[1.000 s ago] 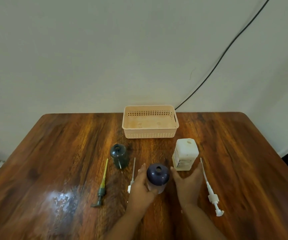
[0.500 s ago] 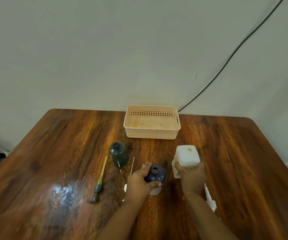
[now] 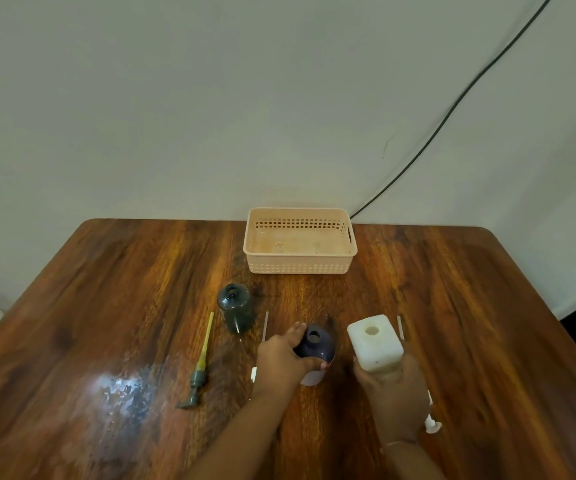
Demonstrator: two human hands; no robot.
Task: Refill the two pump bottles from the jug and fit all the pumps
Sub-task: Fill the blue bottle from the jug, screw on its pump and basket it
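- While the left hand (image 3: 284, 358) wraps its grip around the purple pump bottle (image 3: 315, 348), the bottle stands upright on the wooden counter (image 3: 470, 306) with its round neck open to the camera.
- The right hand (image 3: 395, 396) has its grip clamped on the lower part of the white jug (image 3: 374, 342), whose top with a small round opening faces up; whether its base touches the counter cannot be told, since the hand hides it.
- The jug sits just to the right of the purple bottle, the two apart with a narrow strip of wood between them.
- A dark green pump bottle (image 3: 235, 308) stands open and untouched behind and to the left of the left hand.
- A green pump with a yellow tube (image 3: 200, 365) lies flat on the counter to the left of the green bottle, its head toward the near edge.
- A white pump (image 3: 431, 424) lies behind the right hand, mostly hidden; only its head and the tip of its tube show.
- Another pump with a thin clear tube (image 3: 265, 325) lies between the green bottle and the left hand, partly hidden by the hand.
- A peach plastic basket (image 3: 300, 266) sits at the far edge of the counter, near the wall.
- A black cable (image 3: 452, 109) runs down the wall (image 3: 175, 98) behind the basket.
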